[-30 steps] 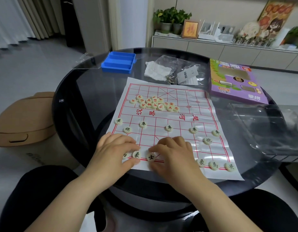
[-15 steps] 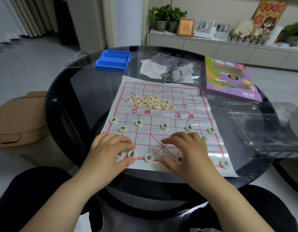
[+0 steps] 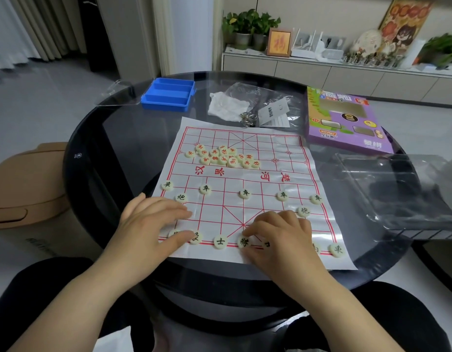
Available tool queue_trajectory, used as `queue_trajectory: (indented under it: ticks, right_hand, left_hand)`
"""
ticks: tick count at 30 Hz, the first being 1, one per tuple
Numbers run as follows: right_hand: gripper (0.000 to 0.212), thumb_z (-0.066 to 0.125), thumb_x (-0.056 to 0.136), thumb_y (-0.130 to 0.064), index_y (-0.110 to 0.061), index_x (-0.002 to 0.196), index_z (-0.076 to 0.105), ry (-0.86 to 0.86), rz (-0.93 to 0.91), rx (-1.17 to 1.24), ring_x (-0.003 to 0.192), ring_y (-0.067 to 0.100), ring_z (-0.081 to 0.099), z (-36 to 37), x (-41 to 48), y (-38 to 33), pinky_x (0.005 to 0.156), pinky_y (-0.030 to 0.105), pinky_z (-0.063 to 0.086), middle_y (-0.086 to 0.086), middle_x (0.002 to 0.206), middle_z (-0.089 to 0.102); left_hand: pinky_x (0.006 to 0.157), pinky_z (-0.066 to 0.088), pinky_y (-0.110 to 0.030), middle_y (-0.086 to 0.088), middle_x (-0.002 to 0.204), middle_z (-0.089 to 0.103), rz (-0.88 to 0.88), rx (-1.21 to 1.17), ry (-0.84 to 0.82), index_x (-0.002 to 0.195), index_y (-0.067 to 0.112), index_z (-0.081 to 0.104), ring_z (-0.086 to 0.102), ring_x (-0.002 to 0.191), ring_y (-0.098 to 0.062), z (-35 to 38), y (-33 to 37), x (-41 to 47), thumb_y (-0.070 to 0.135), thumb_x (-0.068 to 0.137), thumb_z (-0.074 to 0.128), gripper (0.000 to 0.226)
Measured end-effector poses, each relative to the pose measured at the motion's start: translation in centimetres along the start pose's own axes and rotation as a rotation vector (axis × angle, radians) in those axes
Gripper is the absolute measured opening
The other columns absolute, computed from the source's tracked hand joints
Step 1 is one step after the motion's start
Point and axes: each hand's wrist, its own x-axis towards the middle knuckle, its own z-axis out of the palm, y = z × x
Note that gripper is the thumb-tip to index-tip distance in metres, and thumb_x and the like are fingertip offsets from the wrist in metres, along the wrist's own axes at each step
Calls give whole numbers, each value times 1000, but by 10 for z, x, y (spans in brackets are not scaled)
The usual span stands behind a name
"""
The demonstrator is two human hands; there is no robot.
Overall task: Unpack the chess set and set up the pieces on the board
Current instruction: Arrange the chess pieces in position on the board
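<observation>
Your left hand (image 3: 153, 224) lies flat on the near left corner of the board (image 3: 245, 179), its grip spread and the thumb touching a black-lettered piece (image 3: 196, 238) in the near row. Your right hand (image 3: 283, 237) has its grip pinching the middle piece (image 3: 243, 242) of that row. The red pieces (image 3: 223, 156) sit heaped on the far half.

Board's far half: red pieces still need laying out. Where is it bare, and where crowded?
Bare: the far rows between the red pile and the far edge of the board, and the stretch from the pile to the right border by the purple box. Crowded: the near rows, with black pieces, the left hand and the right hand.
</observation>
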Motion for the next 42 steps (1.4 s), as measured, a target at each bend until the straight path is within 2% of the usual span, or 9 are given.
queue_trajectory:
  ticks: [3, 7, 8, 10, 14, 19, 24, 31, 42]
  right_hand:
    - [24, 52, 62, -47, -35, 76, 67, 43, -6, 56, 79, 9, 51, -3, 0, 6, 65, 14, 27, -17, 78, 64]
    - [23, 68, 71, -33, -24, 92, 69, -18, 59, 138, 90, 23, 59, -28, 16, 22, 75, 30, 35, -7, 94, 66]
    - [24, 67, 78, -29, -23, 101, 67, -120, 89, 183, 98, 19, 53, -33, 22, 28, 81, 27, 34, -7, 104, 62]
    - [26, 62, 84, -24, -23, 110, 61, -235, 108, 265, 96, 7, 43, -38, 32, 44, 78, 15, 32, -10, 109, 55]
    - [26, 59, 86, -21, -21, 112, 60, -284, 142, 230, 83, 7, 45, -38, 63, 58, 70, 17, 34, -8, 105, 52]
    - [29, 60, 85, -13, -16, 114, 60, -359, 166, 243, 84, 10, 49, -21, 122, 73, 69, 19, 37, 1, 113, 59]
    - [30, 59, 85, -11, -15, 115, 60, -416, 174, 297, 84, 9, 49, -2, 158, 89, 56, 1, 36, 0, 103, 60]
    - [22, 66, 81, -16, -15, 103, 63, -463, 62, 413, 69, 0, 45, 10, 167, 84, 61, 2, 37, -8, 89, 52]
    - [28, 66, 80, -21, -17, 107, 58, -464, -15, 286, 90, 6, 40, 17, 167, 78, 73, 9, 36, -11, 99, 39]
  left_hand:
    - [102, 2, -4, 37, 99, 41, 2, -1, 26, 98, 30, 64, 31, 101, 16, -9, -3, 7, 81, 65, 30, 70]
    - [94, 27, -18, 20, 99, 54, -63, -44, 3, 102, 24, 64, 42, 101, 5, -24, -8, 28, 37, 81, 60, 26]
    - [87, 31, -14, 15, 100, 54, -101, -48, -4, 104, 20, 65, 45, 101, -1, -28, -12, 36, 24, 83, 61, 22]
    - [73, 33, -8, 12, 98, 54, -152, -44, -23, 105, 14, 66, 48, 96, -5, -32, -21, 56, 15, 84, 58, 22]
    - [74, 35, -13, 15, 95, 54, -225, -27, -73, 107, 18, 64, 50, 93, -4, -27, -39, 98, 17, 86, 56, 22]
    - [88, 35, -24, 2, 127, 50, -263, 41, -131, 123, 18, 54, 43, 108, -9, -1, -54, 136, 23, 88, 54, 35]
    - [101, 33, -33, 2, 138, 44, -237, 96, -146, 133, 18, 43, 40, 126, -18, 16, -63, 142, 28, 92, 45, 42]
    - [106, 30, -34, 5, 137, 45, -227, 141, -152, 131, 19, 45, 39, 126, -17, 18, -67, 142, 28, 92, 44, 40]
    - [106, 26, -30, 6, 135, 46, -212, 127, -129, 129, 20, 48, 38, 126, -14, 19, -70, 144, 24, 94, 40, 36]
